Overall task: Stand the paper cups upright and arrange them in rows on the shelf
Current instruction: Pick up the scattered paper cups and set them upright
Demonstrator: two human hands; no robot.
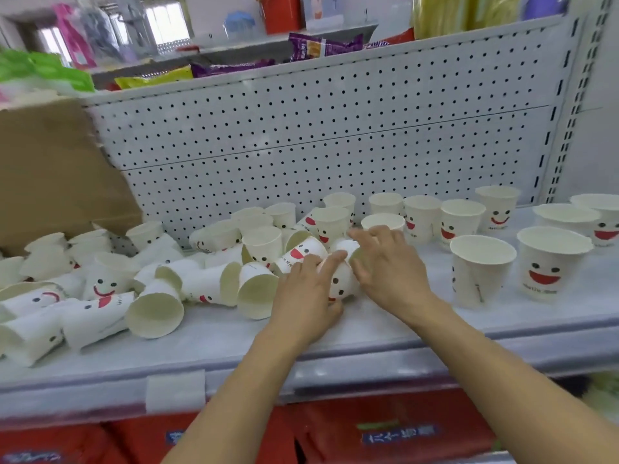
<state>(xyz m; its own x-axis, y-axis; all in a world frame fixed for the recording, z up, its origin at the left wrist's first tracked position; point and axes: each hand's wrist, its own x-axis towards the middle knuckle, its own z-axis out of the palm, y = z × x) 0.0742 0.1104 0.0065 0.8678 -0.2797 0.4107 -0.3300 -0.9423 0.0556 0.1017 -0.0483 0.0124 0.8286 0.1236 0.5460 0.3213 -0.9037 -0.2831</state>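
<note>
White paper cups with red smiley faces cover the grey shelf [368,333]. A heap of toppled cups [154,309] lies on the left half. Several upright cups [482,269] stand on the right in rough rows, more [422,217] along the pegboard. Between my hands lies a tipped cup [341,283], face towards me. My left hand [308,293] wraps its left side with fingers over the top. My right hand [388,262] touches its right side and another lying cup [351,249] just behind.
A white pegboard back panel [318,128] rises behind the cups. A brown cardboard box [57,172] stands at the far left. Snack packets sit on the shelf above. Red packages fill the shelf below the front lip [335,373].
</note>
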